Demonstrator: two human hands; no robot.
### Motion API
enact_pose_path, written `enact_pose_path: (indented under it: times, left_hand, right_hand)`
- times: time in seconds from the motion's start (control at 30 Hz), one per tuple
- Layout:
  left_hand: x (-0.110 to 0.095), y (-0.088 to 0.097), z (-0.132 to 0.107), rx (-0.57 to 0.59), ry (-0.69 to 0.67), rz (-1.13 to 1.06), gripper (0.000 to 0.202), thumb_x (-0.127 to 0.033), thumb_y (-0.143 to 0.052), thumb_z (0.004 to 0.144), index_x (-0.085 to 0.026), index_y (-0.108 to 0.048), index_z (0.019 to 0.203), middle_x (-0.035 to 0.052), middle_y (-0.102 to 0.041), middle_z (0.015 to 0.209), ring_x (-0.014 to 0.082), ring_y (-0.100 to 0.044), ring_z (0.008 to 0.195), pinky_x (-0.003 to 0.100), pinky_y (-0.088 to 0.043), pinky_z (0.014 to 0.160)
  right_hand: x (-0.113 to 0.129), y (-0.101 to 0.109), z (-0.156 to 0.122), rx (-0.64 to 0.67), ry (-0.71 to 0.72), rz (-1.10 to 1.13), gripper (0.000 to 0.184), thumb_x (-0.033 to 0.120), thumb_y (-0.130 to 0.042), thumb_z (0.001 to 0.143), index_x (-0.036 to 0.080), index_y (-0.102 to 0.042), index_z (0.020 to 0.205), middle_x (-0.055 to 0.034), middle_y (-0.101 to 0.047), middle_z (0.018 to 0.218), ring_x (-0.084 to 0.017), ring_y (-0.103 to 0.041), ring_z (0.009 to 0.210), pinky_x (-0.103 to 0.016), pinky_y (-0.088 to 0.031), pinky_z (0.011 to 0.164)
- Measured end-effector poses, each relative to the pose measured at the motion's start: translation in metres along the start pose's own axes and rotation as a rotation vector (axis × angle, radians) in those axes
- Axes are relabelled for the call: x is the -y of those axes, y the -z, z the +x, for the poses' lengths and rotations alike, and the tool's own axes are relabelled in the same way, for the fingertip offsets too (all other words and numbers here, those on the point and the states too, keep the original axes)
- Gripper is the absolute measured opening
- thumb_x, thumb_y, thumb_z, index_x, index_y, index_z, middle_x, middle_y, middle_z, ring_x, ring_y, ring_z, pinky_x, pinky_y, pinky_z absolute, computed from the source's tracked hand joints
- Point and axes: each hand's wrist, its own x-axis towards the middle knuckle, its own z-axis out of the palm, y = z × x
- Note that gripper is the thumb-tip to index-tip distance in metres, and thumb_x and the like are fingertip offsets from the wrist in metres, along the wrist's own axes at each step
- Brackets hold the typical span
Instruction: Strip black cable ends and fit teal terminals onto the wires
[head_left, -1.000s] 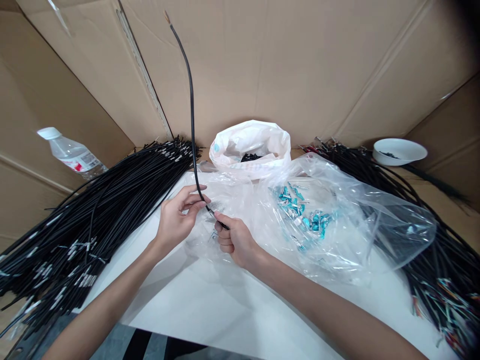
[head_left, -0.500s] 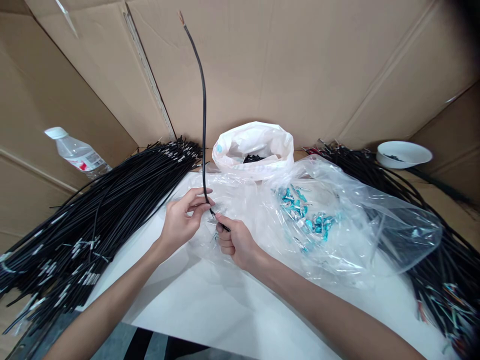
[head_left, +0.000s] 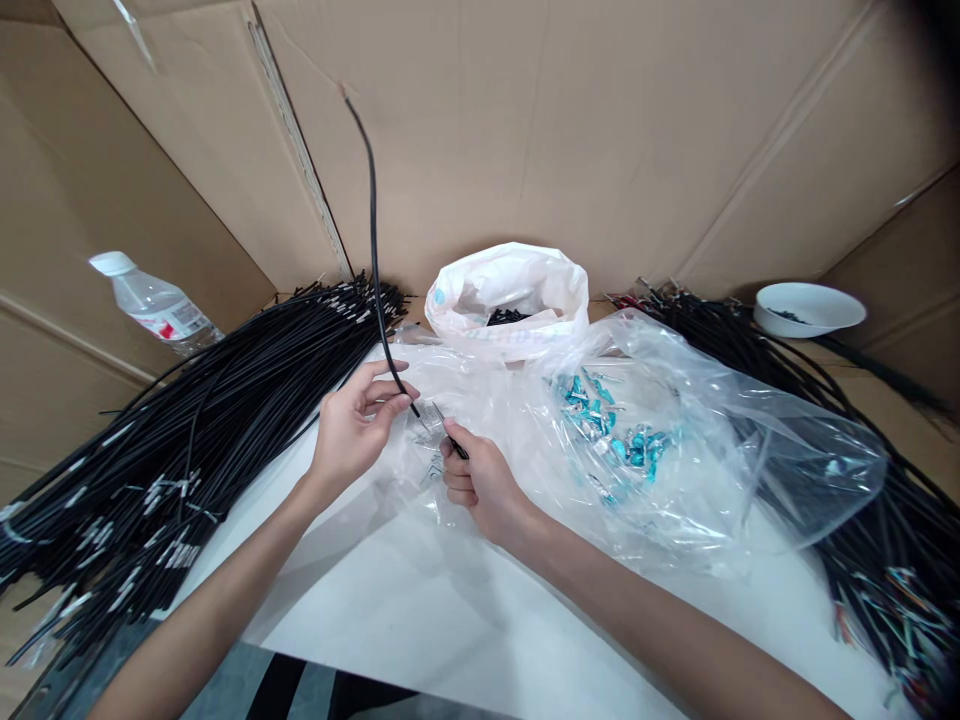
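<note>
My left hand [head_left: 352, 432] pinches the lower end of a long black cable [head_left: 373, 240] that rises up in front of the cardboard wall, its bare tip at the top. My right hand [head_left: 476, 478] is closed on a short dark sleeve piece [head_left: 456, 445], now a small gap away from the cable's end. Both hands hover over a crumpled clear plastic bag [head_left: 675, 470] on the white table [head_left: 420, 610]. Small teal connectors [head_left: 611, 425] lie inside that bag, to the right of my right hand.
A big pile of black cables [head_left: 172, 450] lies on the left, another cable pile [head_left: 862, 470] on the right. A white bag [head_left: 508, 295] with dark parts stands behind, a water bottle [head_left: 154, 305] at left, a white bowl [head_left: 808, 305] at right. Cardboard walls surround the table.
The cable's top has swung left and dipped lower. The cable end in my left hand and the piece in my right hand have come apart by a small gap.
</note>
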Motion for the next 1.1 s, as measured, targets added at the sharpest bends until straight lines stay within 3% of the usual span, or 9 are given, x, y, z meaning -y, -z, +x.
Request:
enact_pose_path:
  times: [0.3,0.6,1.1]
  left_hand:
    - [0.000,-0.002,0.000,-0.020,0.027,-0.057,0.041,-0.030,-0.078,0.084,-0.021,-0.062,0.121,0.0028,-0.079,0.092,0.0178,-0.075,0.091,0.024,-0.059,0.083]
    - [0.003,-0.002,-0.002,0.004,-0.005,0.001,0.037,-0.032,-0.075,0.087,-0.022,-0.062,0.120,0.0029,-0.079,0.091,0.0182,-0.075,0.091,0.026,-0.060,0.084]
    - [0.000,-0.005,-0.002,-0.005,0.011,-0.002,0.037,-0.032,-0.074,0.087,-0.021,-0.063,0.121,0.0042,-0.078,0.092,0.0209,-0.075,0.091,0.030,-0.060,0.083]
  right_hand:
    - [-0.008,0.000,-0.008,0.035,0.077,-0.084,0.043,0.039,-0.048,0.101,0.019,-0.043,0.064,0.0125,-0.019,0.047,-0.004,-0.010,0.042,-0.019,-0.008,0.040]
    - [-0.005,-0.001,-0.001,0.074,0.061,-0.105,0.042,0.039,-0.053,0.099,0.019,-0.044,0.062,0.0124,-0.018,0.046,-0.004,-0.009,0.043,-0.021,-0.007,0.040]
    - [-0.003,-0.001,0.004,0.015,0.045,0.010,0.044,0.032,-0.051,0.098,0.019,-0.043,0.058,0.0123,-0.017,0.043,-0.004,-0.008,0.041,-0.019,-0.007,0.038]
